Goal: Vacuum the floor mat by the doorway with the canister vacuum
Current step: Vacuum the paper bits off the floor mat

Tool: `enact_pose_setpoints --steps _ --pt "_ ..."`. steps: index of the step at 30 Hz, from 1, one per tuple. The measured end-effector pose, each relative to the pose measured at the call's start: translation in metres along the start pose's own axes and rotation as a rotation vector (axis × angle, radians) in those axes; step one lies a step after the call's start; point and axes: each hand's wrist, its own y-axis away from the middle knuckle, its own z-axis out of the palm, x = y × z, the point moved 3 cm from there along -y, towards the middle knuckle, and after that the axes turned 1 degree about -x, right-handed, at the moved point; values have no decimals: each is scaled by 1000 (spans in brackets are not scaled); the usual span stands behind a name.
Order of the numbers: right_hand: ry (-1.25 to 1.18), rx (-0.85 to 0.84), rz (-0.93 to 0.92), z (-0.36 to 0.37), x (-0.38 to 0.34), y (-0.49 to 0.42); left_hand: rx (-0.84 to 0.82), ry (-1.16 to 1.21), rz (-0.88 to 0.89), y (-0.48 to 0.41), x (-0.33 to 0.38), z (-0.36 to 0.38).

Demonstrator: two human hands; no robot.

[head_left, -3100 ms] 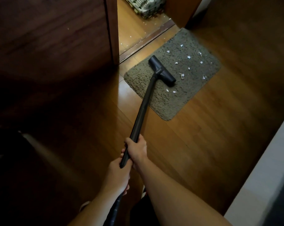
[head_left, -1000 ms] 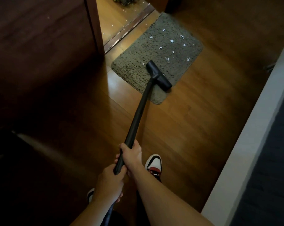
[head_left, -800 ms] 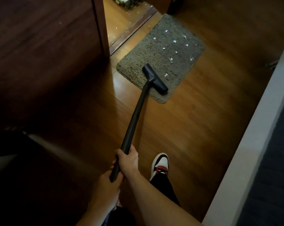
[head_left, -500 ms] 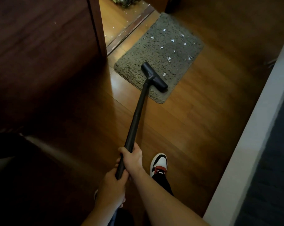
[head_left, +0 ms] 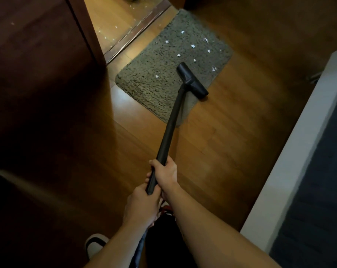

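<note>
A grey-green shaggy floor mat (head_left: 154, 88) lies on the wooden floor just inside the doorway. Several white paper scraps (head_left: 192, 46) are scattered over its far half, and one scrap (head_left: 157, 76) sits nearer its left part. The black floor nozzle (head_left: 192, 80) rests on the mat's near right edge. The black vacuum wand (head_left: 168, 132) runs from it down to my hands. My right hand (head_left: 166, 175) grips the wand higher up; my left hand (head_left: 139, 206) grips it just below. The canister is out of view.
A dark wooden door (head_left: 38, 55) stands at the left beside the doorway sill (head_left: 136, 33), with more scraps on the floor beyond. A white ledge with a dark surface (head_left: 303, 161) runs along the right. My shoes (head_left: 95, 245) are at the bottom.
The nozzle has shifted from the mat's near middle to its near right edge. One scrap now shows on the mat to the nozzle's left. Both hands keep their grip on the wand.
</note>
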Motion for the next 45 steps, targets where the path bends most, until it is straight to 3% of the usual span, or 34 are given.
enact_pose_setpoints --steps 10,31,45 --pt "26 23 -20 -17 -25 -24 29 -74 52 -17 29 12" --pt "78 -71 17 116 100 91 49 11 -47 57 -132 -104" --pt "128 -164 -7 110 65 57 112 173 -24 35 -99 -87"
